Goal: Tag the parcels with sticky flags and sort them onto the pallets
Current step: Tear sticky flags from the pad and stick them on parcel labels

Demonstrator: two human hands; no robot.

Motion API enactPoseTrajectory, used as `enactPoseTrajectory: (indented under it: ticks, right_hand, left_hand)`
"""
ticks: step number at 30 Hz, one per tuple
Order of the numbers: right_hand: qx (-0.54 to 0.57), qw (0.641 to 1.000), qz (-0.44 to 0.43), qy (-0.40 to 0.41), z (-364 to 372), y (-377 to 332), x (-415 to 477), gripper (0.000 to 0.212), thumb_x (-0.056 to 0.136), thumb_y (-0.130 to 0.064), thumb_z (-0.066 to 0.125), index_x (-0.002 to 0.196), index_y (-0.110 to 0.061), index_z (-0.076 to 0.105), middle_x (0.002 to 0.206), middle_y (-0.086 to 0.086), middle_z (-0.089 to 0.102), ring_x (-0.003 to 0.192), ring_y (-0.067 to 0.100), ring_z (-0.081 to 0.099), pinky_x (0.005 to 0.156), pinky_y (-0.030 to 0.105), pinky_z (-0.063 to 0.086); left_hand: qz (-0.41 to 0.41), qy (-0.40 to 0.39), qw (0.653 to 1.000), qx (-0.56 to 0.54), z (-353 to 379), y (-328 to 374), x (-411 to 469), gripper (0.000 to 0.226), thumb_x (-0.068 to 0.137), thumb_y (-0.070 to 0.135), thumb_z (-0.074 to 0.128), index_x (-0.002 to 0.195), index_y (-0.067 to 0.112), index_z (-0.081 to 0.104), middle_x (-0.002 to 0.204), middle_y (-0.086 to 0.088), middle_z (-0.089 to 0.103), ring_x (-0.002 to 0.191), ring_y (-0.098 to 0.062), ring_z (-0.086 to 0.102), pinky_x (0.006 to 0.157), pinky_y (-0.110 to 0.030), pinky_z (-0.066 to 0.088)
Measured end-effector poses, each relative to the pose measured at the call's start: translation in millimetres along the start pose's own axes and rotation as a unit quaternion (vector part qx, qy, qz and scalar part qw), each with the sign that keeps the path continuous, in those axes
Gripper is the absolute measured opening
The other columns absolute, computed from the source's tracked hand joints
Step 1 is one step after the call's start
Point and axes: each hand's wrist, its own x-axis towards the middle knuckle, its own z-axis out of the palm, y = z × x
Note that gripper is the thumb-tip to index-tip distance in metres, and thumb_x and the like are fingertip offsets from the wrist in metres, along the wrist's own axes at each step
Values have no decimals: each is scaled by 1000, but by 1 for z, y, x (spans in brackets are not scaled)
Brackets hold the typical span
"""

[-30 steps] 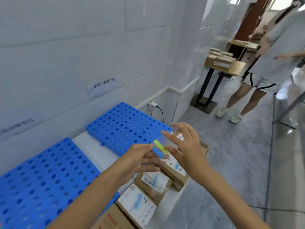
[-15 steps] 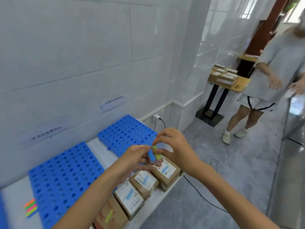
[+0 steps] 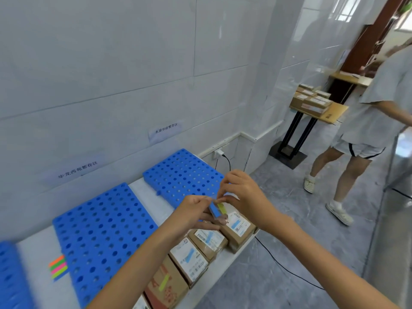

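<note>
My left hand holds a small pad of sticky flags, blue and yellow-green, above the row of parcels. My right hand pinches the top end of that pad with thumb and fingertips. Several brown cardboard parcels with white labels stand in a row along the table's front edge; the near one bears a yellow-green flag. Two blue perforated pallets lie against the wall, with nothing on them.
A second strip of coloured flags lies on the white table left of the near pallet. Paper signs hang on the tiled wall. A person stands at right by a small table of parcels. A black cable crosses the floor.
My view has swung left and back, showing more table and pallets. Both hands stay together on the flag pad, my right fingers now pinching its top end.
</note>
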Motion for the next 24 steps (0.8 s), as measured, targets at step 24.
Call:
enactPoseTrajectory:
  ticks: [24]
  right_hand:
    - [243, 954, 144, -100, 4, 142, 0, 23, 81, -8, 70, 95, -27, 68, 85, -10, 66, 82, 4, 58, 77, 15, 45]
  left_hand:
    - [-68, 182, 971, -139, 43, -7, 152, 16, 95, 15, 56, 101, 5, 67, 100, -13, 71, 76, -25, 71, 49, -22, 53]
